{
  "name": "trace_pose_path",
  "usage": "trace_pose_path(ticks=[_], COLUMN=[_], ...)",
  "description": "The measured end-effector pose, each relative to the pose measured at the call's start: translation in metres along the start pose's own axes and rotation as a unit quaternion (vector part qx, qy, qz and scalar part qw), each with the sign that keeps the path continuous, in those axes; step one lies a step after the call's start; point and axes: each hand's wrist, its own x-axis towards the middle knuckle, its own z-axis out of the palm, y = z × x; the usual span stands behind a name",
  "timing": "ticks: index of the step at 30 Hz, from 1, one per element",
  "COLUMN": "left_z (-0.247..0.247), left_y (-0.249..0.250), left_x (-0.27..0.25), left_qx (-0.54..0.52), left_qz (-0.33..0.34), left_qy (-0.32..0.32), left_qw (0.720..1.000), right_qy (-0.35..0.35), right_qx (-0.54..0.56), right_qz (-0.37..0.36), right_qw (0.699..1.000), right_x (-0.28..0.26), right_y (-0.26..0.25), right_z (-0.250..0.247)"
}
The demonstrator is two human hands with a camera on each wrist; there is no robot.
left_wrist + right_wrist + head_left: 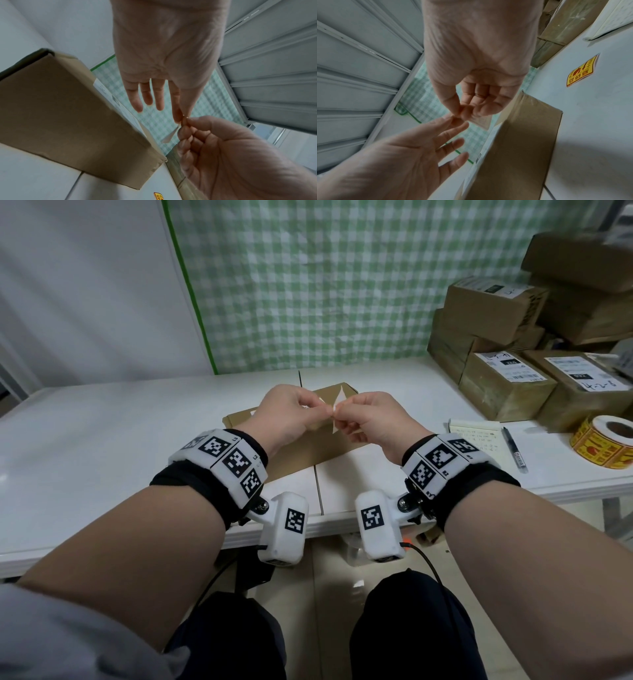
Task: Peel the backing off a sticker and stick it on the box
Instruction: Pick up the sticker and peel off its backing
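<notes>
While pinched, sticker above box.

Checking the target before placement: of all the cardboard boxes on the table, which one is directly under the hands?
The flat cardboard box alone at the table's middle, below both hands; the other boxes are stacked at the far right.

Right hand pinches a pale sticker with left hand, above box
</notes>
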Motion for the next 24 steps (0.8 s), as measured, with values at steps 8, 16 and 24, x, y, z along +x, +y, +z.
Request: trace_pose_path(ticks=[8, 16, 24], left_z=[-0.003, -0.002, -0.001], left_y=[0.008, 0.012, 0.01], left_x=[0.001, 0.0, -0.001], left_qx=[0.228, 0.277, 0.232], left_qz=[0.099, 0.126, 0.112], left_qy=[-0.009, -0.021, -0.022], left_qw=[0.969, 0.952, 0.966], right_qy=[0.013, 0.004, -0.016], right_qx=[-0.109, -0.115, -0.081], right_qz=[-0.034, -0.048, -0.028], right_qw=[0.993, 0.992, 0.996], right_x=[0.0, 0.0, 0.0], right_y=[-0.001, 0.001, 0.005], right_z=[0.001, 0.0, -0.004])
